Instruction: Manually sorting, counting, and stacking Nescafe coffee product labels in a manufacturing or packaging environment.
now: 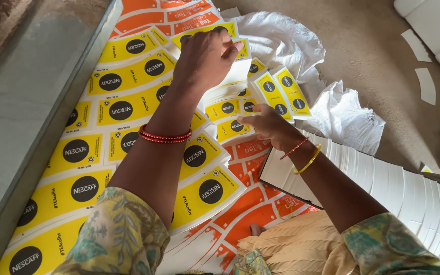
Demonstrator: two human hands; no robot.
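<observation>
Yellow fan-shaped printed cup blanks [128, 107] with black circles, stacked in overlapping rows, spread across orange sheets [245, 214]

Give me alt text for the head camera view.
A person's left hand lifts yellow curved cup-blank cutouts from a printed sheet, while the right hand presses on a small stack of them. White blanks lie fanned at right.

Bare floor [383, 56] right (yellow sheets [128, 107] crowding left)
</observation>
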